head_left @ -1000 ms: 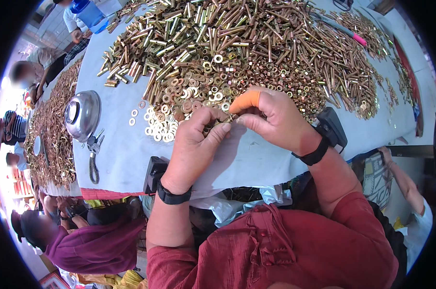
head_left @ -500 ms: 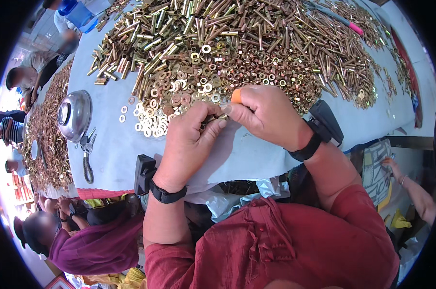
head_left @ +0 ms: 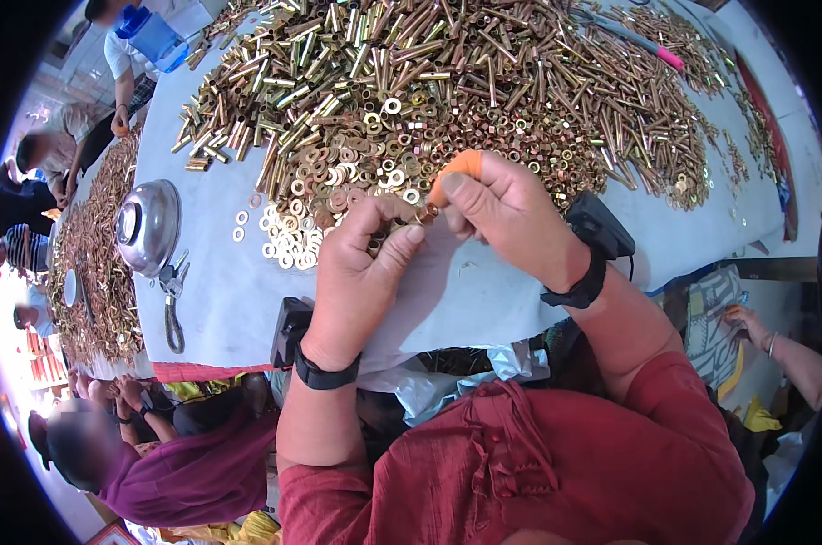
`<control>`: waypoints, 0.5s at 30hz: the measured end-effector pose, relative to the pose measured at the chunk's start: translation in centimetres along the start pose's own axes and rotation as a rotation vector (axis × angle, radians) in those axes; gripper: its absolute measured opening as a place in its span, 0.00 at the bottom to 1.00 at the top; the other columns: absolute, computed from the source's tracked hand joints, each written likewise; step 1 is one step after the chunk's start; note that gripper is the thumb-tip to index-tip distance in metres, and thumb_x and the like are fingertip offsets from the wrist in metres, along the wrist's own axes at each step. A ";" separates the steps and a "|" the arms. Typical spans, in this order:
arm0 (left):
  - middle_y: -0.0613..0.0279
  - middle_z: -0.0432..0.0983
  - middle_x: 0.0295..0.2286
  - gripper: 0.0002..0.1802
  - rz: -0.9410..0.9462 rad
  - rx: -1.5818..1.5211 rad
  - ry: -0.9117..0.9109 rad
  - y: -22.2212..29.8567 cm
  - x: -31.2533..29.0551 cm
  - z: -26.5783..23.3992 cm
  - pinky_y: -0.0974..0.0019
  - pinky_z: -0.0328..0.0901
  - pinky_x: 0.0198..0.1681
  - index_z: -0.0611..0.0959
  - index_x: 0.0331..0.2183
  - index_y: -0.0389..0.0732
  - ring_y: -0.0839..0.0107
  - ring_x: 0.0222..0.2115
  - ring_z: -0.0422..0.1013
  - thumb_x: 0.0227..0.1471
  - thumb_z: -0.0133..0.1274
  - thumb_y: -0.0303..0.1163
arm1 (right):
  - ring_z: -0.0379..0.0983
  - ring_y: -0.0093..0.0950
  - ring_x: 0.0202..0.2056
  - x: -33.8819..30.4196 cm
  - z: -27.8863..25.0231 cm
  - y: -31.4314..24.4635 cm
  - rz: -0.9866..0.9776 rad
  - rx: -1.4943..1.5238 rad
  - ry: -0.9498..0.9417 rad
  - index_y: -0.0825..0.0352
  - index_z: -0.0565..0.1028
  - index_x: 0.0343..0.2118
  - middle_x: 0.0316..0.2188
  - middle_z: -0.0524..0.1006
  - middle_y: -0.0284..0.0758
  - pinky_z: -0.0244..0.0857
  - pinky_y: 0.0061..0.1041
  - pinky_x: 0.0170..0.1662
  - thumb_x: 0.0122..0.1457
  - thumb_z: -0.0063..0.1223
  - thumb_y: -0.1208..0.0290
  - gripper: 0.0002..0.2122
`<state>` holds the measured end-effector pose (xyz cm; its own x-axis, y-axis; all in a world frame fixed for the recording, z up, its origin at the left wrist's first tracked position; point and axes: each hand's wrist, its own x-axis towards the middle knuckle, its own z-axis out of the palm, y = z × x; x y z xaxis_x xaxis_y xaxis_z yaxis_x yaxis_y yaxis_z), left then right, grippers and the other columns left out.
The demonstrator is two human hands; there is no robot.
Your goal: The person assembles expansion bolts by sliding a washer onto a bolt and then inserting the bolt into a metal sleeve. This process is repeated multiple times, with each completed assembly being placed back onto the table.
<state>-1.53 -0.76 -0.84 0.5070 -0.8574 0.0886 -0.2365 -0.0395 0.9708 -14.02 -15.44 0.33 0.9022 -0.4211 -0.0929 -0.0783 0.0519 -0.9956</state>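
My left hand (head_left: 361,259) is closed, thumb against bent fingers, around a small brass-coloured metal fitting (head_left: 420,218), mostly hidden by the fingers. A ring-like end shows at the fingertips. My right hand (head_left: 511,204) wears an orange finger cover (head_left: 459,170) on its index finger and pinches a small coppery nut (head_left: 432,210) against that end. Both hands meet above the near edge of the piles. Just beyond them lie loose flat washers (head_left: 293,227), with hex nuts (head_left: 511,136) beside these to the right.
Metal sleeves (head_left: 411,45) heap at the back of the pale-covered table (head_left: 220,309). On the left are an upturned steel bowl (head_left: 161,227), keys with a strap (head_left: 173,304) and another parts pile (head_left: 102,272). A pink-tipped tool (head_left: 669,58) lies far right. Other people sit around the table.
My right hand has shifted slightly, its orange-covered index finger now bent down to a nut at the fitting's end. The left hand stays nearly still. The whole view has moved slightly.
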 end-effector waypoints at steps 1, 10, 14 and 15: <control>0.67 0.74 0.25 0.04 -0.101 -0.074 -0.006 0.9 -0.1 0.1 0.74 0.64 0.33 0.77 0.35 0.36 0.79 0.27 0.68 0.55 0.55 0.23 | 0.67 0.13 0.28 0.0 0.0 0.1 0.000 0.034 0.032 0.65 0.74 0.39 0.28 0.74 0.24 0.61 0.13 0.30 0.66 0.46 0.59 0.13; 0.66 0.74 0.26 0.04 -0.142 -0.088 0.087 0.0 0.3 0.1 0.74 0.65 0.33 0.77 0.35 0.36 0.79 0.28 0.69 0.55 0.54 0.22 | 0.69 0.13 0.29 0.0 0.3 0.7 -0.026 -0.021 0.026 0.65 0.74 0.40 0.29 0.75 0.25 0.63 0.13 0.31 0.66 0.47 0.60 0.12; 0.66 0.74 0.26 0.04 -0.092 -0.083 0.083 0.3 0.3 0.4 0.74 0.65 0.34 0.77 0.35 0.36 0.79 0.28 0.69 0.55 0.54 0.22 | 0.69 0.13 0.30 -0.3 -0.1 0.3 0.003 0.027 -0.018 0.66 0.73 0.44 0.31 0.75 0.26 0.63 0.14 0.32 0.66 0.47 0.61 0.13; 0.66 0.74 0.26 0.03 -0.124 -0.086 0.086 0.2 0.4 0.4 0.74 0.65 0.34 0.76 0.34 0.36 0.79 0.28 0.69 0.55 0.54 0.22 | 0.69 0.13 0.30 -0.3 -0.1 0.4 0.003 0.027 -0.018 0.66 0.73 0.44 0.31 0.75 0.26 0.63 0.14 0.32 0.66 0.47 0.61 0.13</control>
<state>-1.70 -1.26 -0.66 0.5976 -0.8016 -0.0181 -0.0979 -0.0953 0.9906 -14.33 -15.41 0.00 0.9095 -0.4047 -0.0949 -0.0692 0.0779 -0.9946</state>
